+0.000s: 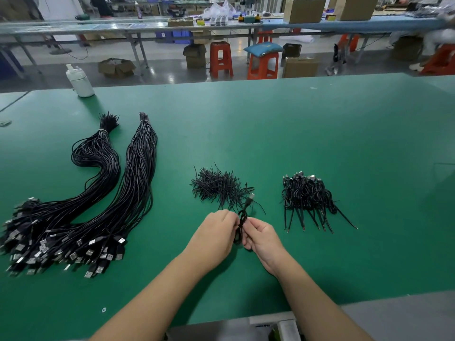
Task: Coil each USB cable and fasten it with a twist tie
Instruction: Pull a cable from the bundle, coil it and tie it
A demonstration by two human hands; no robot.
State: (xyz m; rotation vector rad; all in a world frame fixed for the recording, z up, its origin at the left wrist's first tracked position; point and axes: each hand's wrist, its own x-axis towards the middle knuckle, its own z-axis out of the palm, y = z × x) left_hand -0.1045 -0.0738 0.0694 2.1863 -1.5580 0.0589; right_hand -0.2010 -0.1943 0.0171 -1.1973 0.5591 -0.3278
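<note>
Both hands (240,230) pinching one coiled black USB cable (241,221) just before the loose black twist-tie heap (219,187); keep loops tight, tie centred.

No words, numbers or signs can be read here. The things far past the hands are too small and blurry to make out any writing.
</note>
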